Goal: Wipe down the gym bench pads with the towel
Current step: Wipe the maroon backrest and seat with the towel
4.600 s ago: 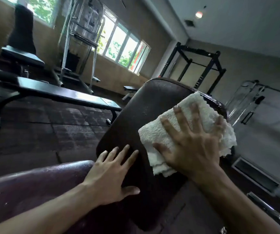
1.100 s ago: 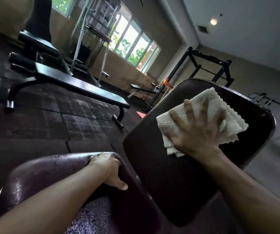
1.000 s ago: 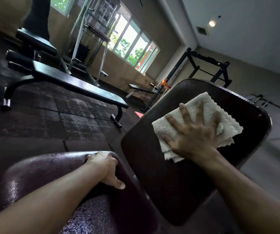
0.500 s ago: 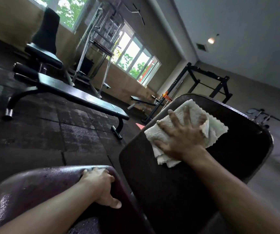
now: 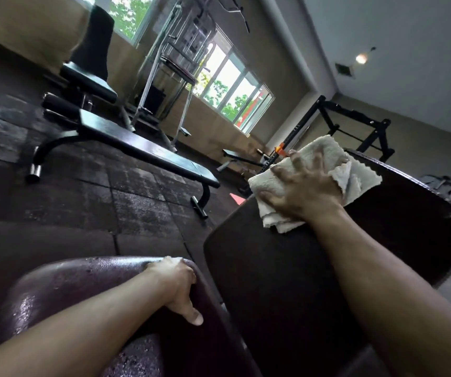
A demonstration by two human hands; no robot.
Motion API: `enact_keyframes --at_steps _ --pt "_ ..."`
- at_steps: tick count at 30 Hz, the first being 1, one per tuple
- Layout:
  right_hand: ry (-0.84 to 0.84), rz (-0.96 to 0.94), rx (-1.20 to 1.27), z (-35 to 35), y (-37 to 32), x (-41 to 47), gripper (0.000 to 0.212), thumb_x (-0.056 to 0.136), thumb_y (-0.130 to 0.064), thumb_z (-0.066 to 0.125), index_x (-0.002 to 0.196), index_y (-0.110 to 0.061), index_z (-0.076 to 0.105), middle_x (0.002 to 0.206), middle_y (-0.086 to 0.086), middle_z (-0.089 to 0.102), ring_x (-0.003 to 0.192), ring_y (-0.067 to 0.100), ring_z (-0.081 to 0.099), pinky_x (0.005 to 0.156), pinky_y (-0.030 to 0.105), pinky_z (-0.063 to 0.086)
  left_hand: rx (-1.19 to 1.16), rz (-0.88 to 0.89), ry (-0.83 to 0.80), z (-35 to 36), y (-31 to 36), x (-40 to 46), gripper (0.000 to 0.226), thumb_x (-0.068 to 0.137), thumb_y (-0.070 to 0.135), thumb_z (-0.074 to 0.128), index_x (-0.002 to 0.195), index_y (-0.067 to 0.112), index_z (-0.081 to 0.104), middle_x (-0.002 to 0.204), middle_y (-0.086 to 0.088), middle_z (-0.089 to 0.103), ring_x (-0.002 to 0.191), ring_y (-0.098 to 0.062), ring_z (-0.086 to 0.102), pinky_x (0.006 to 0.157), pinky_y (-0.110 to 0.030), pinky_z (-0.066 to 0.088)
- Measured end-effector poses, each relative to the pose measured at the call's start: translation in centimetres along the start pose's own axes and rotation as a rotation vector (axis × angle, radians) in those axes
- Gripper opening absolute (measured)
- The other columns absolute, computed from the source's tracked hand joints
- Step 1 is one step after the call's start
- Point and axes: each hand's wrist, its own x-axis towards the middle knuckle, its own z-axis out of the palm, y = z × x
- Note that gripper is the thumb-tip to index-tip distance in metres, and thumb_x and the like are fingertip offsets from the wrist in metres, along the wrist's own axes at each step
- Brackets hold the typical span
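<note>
Dark rubber floor tiles (image 5: 126,213) carry a flat bench (image 5: 148,151) beside the windows. Nearer, the tilted back pad (image 5: 287,281) has the folded towel (image 5: 325,156) at its upper left edge under the right hand (image 5: 304,190), fingers spread flat; the left hand (image 5: 176,281) grips the wet seat pad (image 5: 69,284) rim.

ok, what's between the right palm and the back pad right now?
Head view: the folded white towel lies between the right hand and the back pad, at the pad's upper left edge.

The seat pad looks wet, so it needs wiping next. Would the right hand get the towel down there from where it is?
Probably yes. The right hand presses the towel high on the back pad; the seat pad lies just below, only the left hand gripping its edge.
</note>
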Motion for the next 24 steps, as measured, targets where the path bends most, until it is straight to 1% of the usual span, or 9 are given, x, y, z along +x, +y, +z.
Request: enact_keyframes --at_steps 2,6,8,12,15,17,19,22,24 --pt "0.002 0.012 -0.008 0.3 -0.6 -0.1 0.082 0.088 -0.086 0.019 0.159 -0.043 0.018 0.171 0.005 0.004 0.148 0.054 -0.02 0.115 0.073 0.009 0.004 0.016 -0.007 -0.9 0.0 0.0 0.09 0.062 0.078 0.069 0.139 0.035 0.053 0.137 0.004 0.056 0.125 -0.022 0.053 0.101 -0.037 0.049" --pt "-0.006 -0.104 -0.003 0.9 -0.4 -1.4 0.086 0.084 -0.087 0.015 0.159 -0.044 0.016 0.171 0.003 0.001 0.148 0.051 -0.022 0.116 0.069 0.017 0.037 0.027 -0.047 -2.2 -0.4 -0.2 0.079 0.067 0.073 0.071 0.134 0.033 0.059 0.13 0.001 0.062 0.119 -0.021 0.058 0.098 -0.03 0.05" --pt "-0.003 -0.054 -0.009 0.0 0.6 -0.1 0.09 0.083 -0.089 0.016 0.16 -0.042 0.016 0.17 0.004 0.006 0.15 0.052 -0.015 0.12 0.065 0.011 0.036 0.033 -0.035 -2.0 -0.6 -0.1 0.081 0.066 0.074 0.071 0.136 0.034 0.056 0.13 0.001 0.061 0.119 -0.022 0.057 0.098 -0.031 0.05" --pt "0.002 0.091 0.023 -0.6 -0.2 1.4 0.086 0.085 -0.089 0.022 0.157 -0.041 0.025 0.169 0.004 0.011 0.15 0.053 -0.013 0.115 0.068 0.024 -0.007 0.044 0.013 -1.2 -0.9 -0.3 0.084 0.064 0.075 0.072 0.138 0.038 0.053 0.13 0.006 0.06 0.119 -0.021 0.057 0.092 -0.028 0.048" --pt "0.022 -0.036 0.095 1.8 -3.3 -0.7 0.078 0.089 -0.084 0.024 0.155 -0.042 0.032 0.168 0.003 0.012 0.149 0.048 -0.023 0.114 0.071 0.022 -0.012 0.048 0.032 -1.1 -1.0 -0.7 0.085 0.068 0.073 0.071 0.142 0.037 0.049 0.136 0.007 0.056 0.123 -0.02 0.054 0.087 -0.026 0.044" --pt "-0.007 -0.142 0.104 3.2 -5.0 -2.4 0.077 0.091 -0.082 0.027 0.156 -0.042 0.029 0.169 0.003 0.009 0.148 0.046 -0.028 0.115 0.07 0.026 -0.011 0.042 0.035 -1.0 -0.9 -0.9 0.085 0.07 0.072 0.07 0.143 0.037 0.048 0.139 0.006 0.055 0.125 -0.021 0.053 0.089 -0.027 0.044" --pt "-0.033 -0.18 0.098 2.9 -5.1 -2.6 0.078 0.092 -0.081 0.028 0.158 -0.04 0.024 0.169 0.005 0.006 0.149 0.047 -0.026 0.117 0.067 0.021 -0.004 0.035 0.032 -1.0 -0.8 -1.0 0.086 0.069 0.074 0.07 0.144 0.037 0.047 0.139 0.005 0.055 0.124 -0.022 0.054 0.091 -0.028 0.045" --pt "0.006 -0.159 -0.095 1.5 -4.7 -0.8 0.082 0.094 -0.079 0.019 0.16 -0.031 0.025 0.167 0.016 0.016 0.152 0.046 -0.004 0.12 0.064 -0.005 -0.022 0.032 0.021 -0.9 -1.1 -0.8 0.088 0.066 0.076 0.07 0.142 0.039 0.048 0.135 0.006 0.057 0.121 -0.021 0.055 0.091 -0.029 0.047" --pt "0.034 -0.113 -0.088 2.0 -5.0 -0.2 0.082 0.093 -0.079 0.019 0.158 -0.029 0.031 0.164 0.018 0.021 0.151 0.048 -0.002 0.121 0.066 -0.006 -0.021 0.026 0.024 -0.8 -1.1 -0.8 0.088 0.064 0.077 0.071 0.141 0.041 0.048 0.134 0.006 0.057 0.121 -0.02 0.055 0.093 -0.031 0.048"
